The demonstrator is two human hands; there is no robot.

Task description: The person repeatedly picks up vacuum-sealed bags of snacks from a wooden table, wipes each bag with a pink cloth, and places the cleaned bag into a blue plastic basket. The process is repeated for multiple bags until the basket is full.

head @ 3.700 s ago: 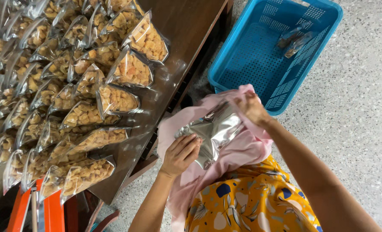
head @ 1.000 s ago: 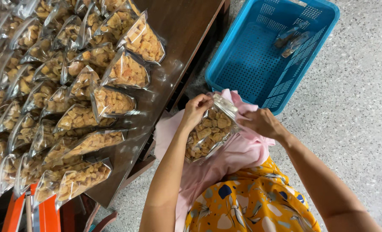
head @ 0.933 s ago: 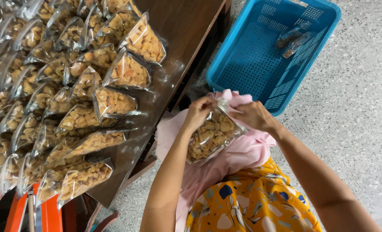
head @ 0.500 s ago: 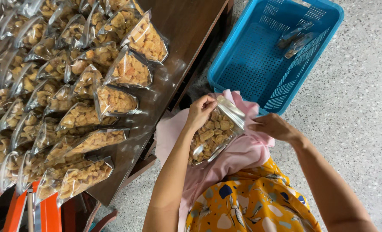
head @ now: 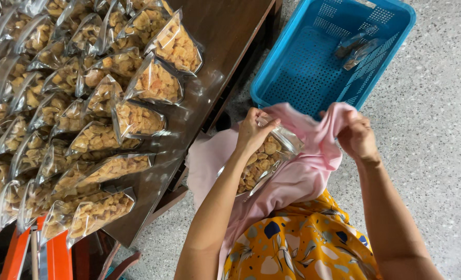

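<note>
My left hand (head: 253, 129) grips the top edge of a clear snack pouch (head: 261, 163) filled with golden fried pieces. The pouch lies tilted on a pink cloth (head: 292, 176) spread over my lap. My right hand (head: 356, 136) pinches a bunched fold of that pink cloth, just right of the pouch and apart from it. Below the cloth shows yellow patterned fabric (head: 303, 249).
Several filled clear pouches (head: 85, 103) lie in rows on a dark wooden table (head: 225, 36) at the left. A blue plastic basket (head: 298, 67) with two small packets (head: 356, 49) stands on the speckled floor ahead. Orange bars (head: 54, 254) show at the bottom left.
My right hand let go of the pouch, moved right and took hold of the pink cloth. My left hand stayed on the pouch's top.
</note>
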